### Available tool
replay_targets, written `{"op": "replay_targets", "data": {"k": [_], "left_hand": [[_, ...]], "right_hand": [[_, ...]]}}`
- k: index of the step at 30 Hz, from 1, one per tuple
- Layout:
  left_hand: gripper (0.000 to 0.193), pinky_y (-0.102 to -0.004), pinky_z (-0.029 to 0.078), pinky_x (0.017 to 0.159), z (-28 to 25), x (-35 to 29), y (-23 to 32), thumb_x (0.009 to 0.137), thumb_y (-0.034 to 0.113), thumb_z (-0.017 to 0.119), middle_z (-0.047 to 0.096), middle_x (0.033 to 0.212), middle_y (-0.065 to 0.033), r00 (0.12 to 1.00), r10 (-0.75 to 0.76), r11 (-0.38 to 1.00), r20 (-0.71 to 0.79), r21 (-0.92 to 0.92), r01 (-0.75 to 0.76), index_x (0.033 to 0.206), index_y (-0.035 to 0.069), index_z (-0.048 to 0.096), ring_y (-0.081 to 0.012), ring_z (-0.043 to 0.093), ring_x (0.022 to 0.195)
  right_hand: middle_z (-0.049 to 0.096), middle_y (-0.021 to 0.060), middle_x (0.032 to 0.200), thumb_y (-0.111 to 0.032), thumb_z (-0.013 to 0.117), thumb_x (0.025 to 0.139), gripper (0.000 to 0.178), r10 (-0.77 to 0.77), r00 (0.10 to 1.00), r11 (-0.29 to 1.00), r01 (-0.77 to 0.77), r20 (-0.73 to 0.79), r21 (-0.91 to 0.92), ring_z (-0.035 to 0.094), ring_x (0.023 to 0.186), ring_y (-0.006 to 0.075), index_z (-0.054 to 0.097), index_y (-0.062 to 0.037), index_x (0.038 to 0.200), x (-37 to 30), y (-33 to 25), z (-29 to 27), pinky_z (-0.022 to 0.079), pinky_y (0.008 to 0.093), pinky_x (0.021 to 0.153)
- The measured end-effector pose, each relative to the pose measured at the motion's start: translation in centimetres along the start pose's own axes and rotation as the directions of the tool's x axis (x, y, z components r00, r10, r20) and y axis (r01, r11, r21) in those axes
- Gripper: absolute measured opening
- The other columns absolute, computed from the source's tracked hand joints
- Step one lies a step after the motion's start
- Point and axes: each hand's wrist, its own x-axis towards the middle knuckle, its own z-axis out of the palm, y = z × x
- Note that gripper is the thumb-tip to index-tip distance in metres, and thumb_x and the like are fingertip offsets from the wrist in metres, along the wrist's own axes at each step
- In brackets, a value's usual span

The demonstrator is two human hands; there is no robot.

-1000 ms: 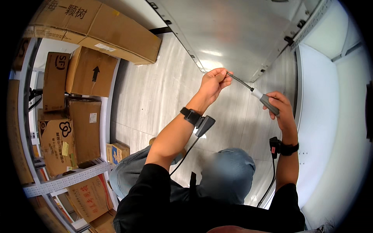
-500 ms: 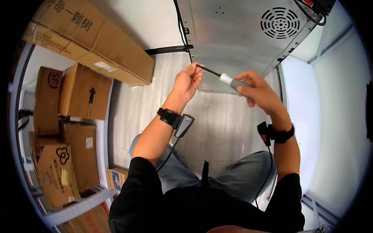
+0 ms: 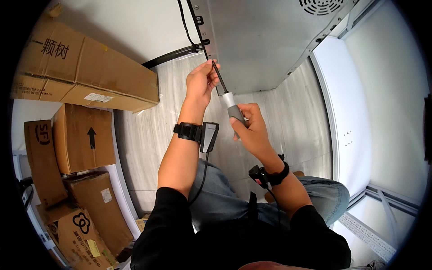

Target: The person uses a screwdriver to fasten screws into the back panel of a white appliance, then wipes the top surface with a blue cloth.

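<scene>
My right hand [image 3: 253,128] is wrapped round the grey and white handle of a screwdriver [image 3: 233,108]. Its dark shaft slants up and left to the lower left edge of a large silver metal cabinet [image 3: 256,49]. The fingers of my left hand [image 3: 201,83] pinch the shaft's tip right beside that edge. Whether a small screw sits between those fingertips is hidden. Along the cabinet's edge run several screws and small black fittings. Each of my wrists wears a black strap with a small cabled device.
Cardboard boxes [image 3: 85,139] fill a shelf on the left, and a long carton [image 3: 96,67] lies farther back. A black cable [image 3: 184,22] hangs beside the cabinet. White panels and a metal frame [image 3: 364,225] stand on the right; pale wood-look flooring [image 3: 297,135] lies between.
The screwdriver has swung from a flatter slant to a steeper one. My right hand has come left and down, nearer to me. The left fingers stay at the tip. The whole view has shifted.
</scene>
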Motion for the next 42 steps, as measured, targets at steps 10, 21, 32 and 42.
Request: {"op": "replay_targets", "data": {"k": [10, 21, 32, 42], "left_hand": [[0.02, -0.0304, 0.035, 0.087, 0.0, 0.8, 0.2, 0.092, 0.023, 0.053, 0.065, 0.098, 0.0006, 0.998, 0.038, 0.993, -0.055, 0.111, -0.032, 0.104, 0.01, 0.062, -0.0117, 0.053, 0.094], [0.019, -0.0285, 0.035, 0.085, 0.2, 1.3, 0.3, 0.091, 0.024, 0.053, 0.067, 0.098, 0.0004, 0.996, 0.074, 0.981, -0.041, 0.182, -0.065, 0.101, 0.01, 0.063, -0.0102, 0.054, 0.093], [0.025, -0.0236, 0.047, 0.065, 0.8, -1.1, 2.4, 0.095, 0.019, 0.047, 0.067, 0.095, -0.009, 0.984, -0.085, 0.945, 0.155, 0.325, 0.03, 0.112, 0.003, 0.057, -0.0118, 0.062, 0.074], [0.023, -0.0195, 0.045, 0.052, 0.7, -0.4, 1.6, 0.09, 0.019, 0.059, 0.066, 0.082, -0.0039, 0.999, -0.024, 0.948, 0.043, 0.319, 0.009, 0.108, 0.005, 0.059, -0.0103, 0.06, 0.059]], "right_hand": [[0.061, 0.0128, 0.089, -0.014, 0.061, 0.085, 0.037, -0.04, 0.998, 0.999, 0.041, -0.039, 0.025, 0.058, 0.058, 0.0123, 0.039, 0.0003, 0.111, 0.8, 1.0, 2.2, 0.046, 0.0267, 0.047], [0.059, 0.0143, 0.094, -0.012, 0.06, 0.086, 0.037, -0.003, 1.0, 0.994, 0.006, -0.023, 0.111, 0.058, 0.063, 0.0126, 0.037, 0.0003, 0.113, 0.9, 0.4, 2.1, 0.051, 0.0268, 0.048], [0.056, 0.0139, 0.095, -0.011, 0.054, 0.09, 0.034, 0.053, 0.999, 0.962, -0.049, -0.01, 0.27, 0.056, 0.063, 0.0119, 0.034, -0.001, 0.115, 0.7, 0.5, 2.8, 0.048, 0.0255, 0.047], [0.056, 0.0095, 0.087, -0.026, 0.06, 0.088, 0.049, 0.206, 0.973, 0.96, -0.221, 0.103, 0.172, 0.054, 0.058, 0.0096, 0.037, 0.0001, 0.122, 0.1, 0.3, 2.6, 0.046, 0.0251, 0.048]]}}
